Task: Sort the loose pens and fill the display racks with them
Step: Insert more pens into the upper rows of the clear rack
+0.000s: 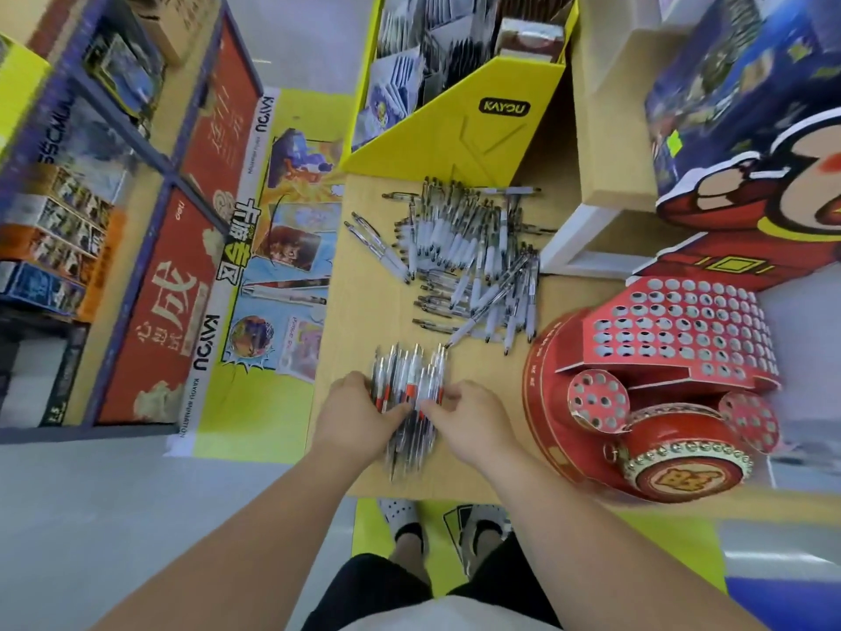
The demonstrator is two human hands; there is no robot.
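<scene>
A bundle of pens (409,380) with white barrels and red bands lies near the front of the wooden table (364,321). My left hand (359,414) grips the bundle from the left and my right hand (466,414) grips it from the right. Farther back a large loose heap of white and clear pens (468,261) is spread over the table. To the right stands a red cardboard display rack (678,330) with several rows of round holes, and two small round holed discs (598,399) at its front.
A yellow cardboard box (455,75) of card packs stands at the table's back. A white-edged wooden shelf (587,220) rises right of the pen heap. Printed display stands (182,248) line the left. My feet (409,526) are below the table's front edge.
</scene>
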